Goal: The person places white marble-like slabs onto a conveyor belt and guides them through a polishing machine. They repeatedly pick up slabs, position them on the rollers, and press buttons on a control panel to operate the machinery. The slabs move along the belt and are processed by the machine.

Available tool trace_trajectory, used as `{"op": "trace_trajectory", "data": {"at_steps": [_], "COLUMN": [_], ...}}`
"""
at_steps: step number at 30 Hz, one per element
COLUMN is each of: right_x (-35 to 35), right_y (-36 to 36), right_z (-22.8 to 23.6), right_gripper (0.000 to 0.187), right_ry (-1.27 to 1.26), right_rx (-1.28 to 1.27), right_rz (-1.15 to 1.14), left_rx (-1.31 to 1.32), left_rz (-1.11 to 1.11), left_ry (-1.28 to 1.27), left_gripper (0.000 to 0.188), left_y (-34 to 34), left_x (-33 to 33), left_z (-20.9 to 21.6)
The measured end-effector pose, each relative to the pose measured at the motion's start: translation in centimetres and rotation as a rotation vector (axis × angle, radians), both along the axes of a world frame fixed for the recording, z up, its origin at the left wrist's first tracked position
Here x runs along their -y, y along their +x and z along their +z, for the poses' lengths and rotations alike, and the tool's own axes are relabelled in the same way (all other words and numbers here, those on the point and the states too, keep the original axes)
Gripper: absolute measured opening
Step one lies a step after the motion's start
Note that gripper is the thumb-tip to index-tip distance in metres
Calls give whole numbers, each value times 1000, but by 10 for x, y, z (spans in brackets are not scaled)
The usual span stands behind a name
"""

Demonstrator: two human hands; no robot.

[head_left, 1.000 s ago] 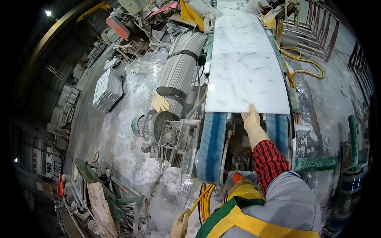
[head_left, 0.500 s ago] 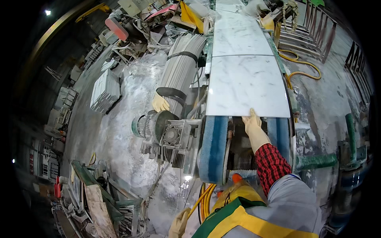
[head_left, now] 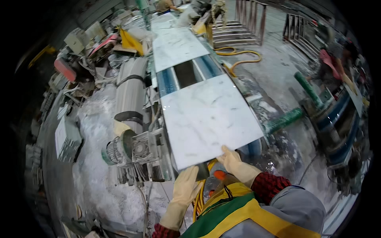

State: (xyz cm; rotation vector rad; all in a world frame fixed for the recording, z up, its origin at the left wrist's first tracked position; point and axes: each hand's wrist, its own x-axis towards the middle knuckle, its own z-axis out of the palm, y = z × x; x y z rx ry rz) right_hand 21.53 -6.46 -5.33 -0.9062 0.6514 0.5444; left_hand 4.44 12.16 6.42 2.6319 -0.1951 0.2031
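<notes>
The near slab (head_left: 212,119) lies unlifted at the near end of the conveyor (head_left: 167,82), left hand (head_left: 183,191) fingers extended at its edge, right hand (head_left: 240,168) grasp indeterminable, at least 1 far slab (head_left: 178,47) remaining.

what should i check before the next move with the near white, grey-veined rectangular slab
1. Hands covered: ok, left hand and right hand both wear cream rubber gloves.
2. Right hand at the near slab's near edge: ok, fingertips are there.
3. Left hand touching that edge: cannot tell, fingertips are close to it.
4. Near slab clear of the farther white slab: ok, ribbed blue belts show between.
5. Belts stopped: cannot tell.
</notes>
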Motion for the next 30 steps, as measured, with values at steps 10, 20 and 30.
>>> {"op": "trace_trajectory", "data": {"at_steps": [10,20,30], "right_x": [101,215,148], "right_y": [-100,-32,94], "right_z": [50,55,24], "right_gripper": [47,62,79], "right_ry": [-97,-1636,-1626], "right_rx": [95,1193,1371], "right_rz": [494,679,567], "left_rx": [11,106,83], "left_rz": [-408,-376,-333], "left_ry": [196,182,187], "left_gripper": [87,68,52], "left_y": [75,79,82], "left_x": [47,56,64], "left_z": [-22,-38,-47]}}
